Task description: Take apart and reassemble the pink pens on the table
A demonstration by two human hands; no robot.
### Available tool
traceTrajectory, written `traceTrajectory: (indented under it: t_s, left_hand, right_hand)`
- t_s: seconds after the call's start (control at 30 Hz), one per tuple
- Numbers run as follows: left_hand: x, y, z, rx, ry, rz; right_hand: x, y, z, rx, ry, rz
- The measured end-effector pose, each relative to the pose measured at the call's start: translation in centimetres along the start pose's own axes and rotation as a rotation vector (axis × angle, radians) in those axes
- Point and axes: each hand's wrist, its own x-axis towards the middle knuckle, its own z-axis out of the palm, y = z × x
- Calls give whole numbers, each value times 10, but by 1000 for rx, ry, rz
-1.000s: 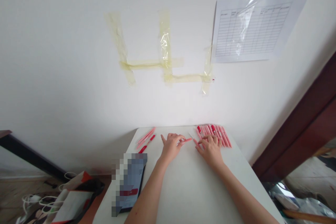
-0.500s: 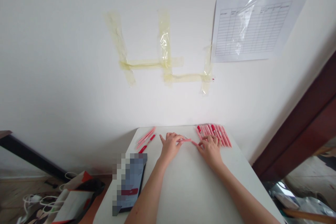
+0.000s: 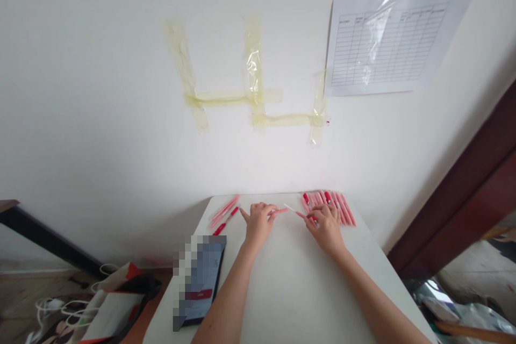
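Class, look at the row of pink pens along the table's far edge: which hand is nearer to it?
Right. The right hand is at the row of pink pens, overlapping its near end, while the left hand is farther left, apart from it.

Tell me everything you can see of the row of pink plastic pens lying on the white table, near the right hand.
The pink pens lie side by side in a slightly fanned row at the far edge of the white table. They look plastic, and several show red parts at their far ends. The right hand overlaps the row's near left end.
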Motion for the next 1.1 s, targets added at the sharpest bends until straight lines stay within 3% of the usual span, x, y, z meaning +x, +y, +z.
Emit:
traceTrajectory:
  t_s: [0.37, 1.1]
  left_hand:
    - [2, -2, -3, 21, 17, -91]
    - [-1, 1, 4, 7, -36, 13]
  right_hand:
    - [5, 12, -9, 49, -16, -9]
    - [6, 10, -10, 15, -34, -73]
